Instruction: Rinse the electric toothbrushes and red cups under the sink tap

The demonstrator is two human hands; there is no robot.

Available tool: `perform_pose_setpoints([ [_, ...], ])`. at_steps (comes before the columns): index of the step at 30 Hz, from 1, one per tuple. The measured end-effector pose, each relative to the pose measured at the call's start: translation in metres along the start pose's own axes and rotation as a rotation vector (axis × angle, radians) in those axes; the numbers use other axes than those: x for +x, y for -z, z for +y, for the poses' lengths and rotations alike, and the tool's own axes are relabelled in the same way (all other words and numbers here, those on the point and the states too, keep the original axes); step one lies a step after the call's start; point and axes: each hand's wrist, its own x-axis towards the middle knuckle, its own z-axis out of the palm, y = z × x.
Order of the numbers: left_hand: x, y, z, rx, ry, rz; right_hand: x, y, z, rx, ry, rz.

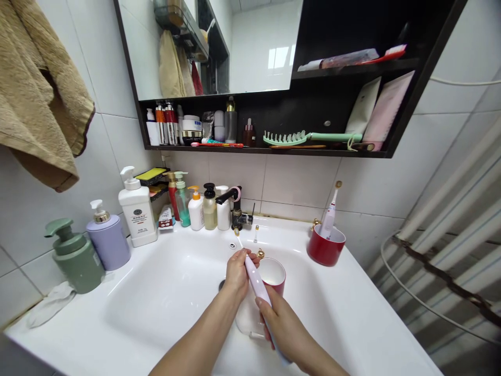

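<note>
Over the sink, my right hand (284,321) is wrapped round the handle of a pale pink electric toothbrush (256,279). The toothbrush slants away from me, its head pointing toward the black faucet (236,206). My left hand (237,274) is closed, with its fingers at the neck of the toothbrush, where the brush head joins the handle. Just behind my hands, a red cup (278,287) with a white inside stands in the basin, partly hidden by them. Below my wrists lies a whitish, see-through item (247,316), mostly covered. Beyond the cup, a small brush head (256,234) is on the sink's back ledge.
A second red cup (326,251) holds another electric toothbrush (330,216) on the right rim. Several pump bottles line the left and back, including a green one (78,261) and a purple one (108,241). A dark shelf (270,150) with toiletries hangs above the white sink (156,292).
</note>
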Motion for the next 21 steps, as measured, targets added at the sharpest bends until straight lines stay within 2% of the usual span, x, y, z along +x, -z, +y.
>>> perform_pose_setpoints([
  [2, 0.0005, 0.0005, -0.0003, 0.005, 0.012, 0.013, -0.0001, -0.0018, 0.0004, 0.056, 0.009, -0.030],
  [6, 0.0017, 0.0012, -0.0008, 0.001, 0.008, 0.010, 0.0002, -0.0038, 0.0000, -0.059, 0.049, 0.054],
  [10, 0.0014, 0.0010, -0.0011, 0.010, 0.026, 0.008, -0.0008, -0.0019, -0.0012, -0.015, 0.013, 0.010],
  [13, 0.0008, 0.0004, -0.0012, 0.005, 0.025, 0.006, -0.0025, 0.0003, -0.0023, -0.074, 0.035, 0.044],
  [18, 0.0011, 0.0001, -0.0026, 0.016, 0.030, 0.058, -0.0017, 0.0007, -0.0004, 0.034, -0.018, -0.031],
  [21, 0.0017, 0.0000, -0.0032, 0.008, 0.024, 0.067, 0.0004, 0.0006, 0.0026, -0.127, 0.104, 0.080],
])
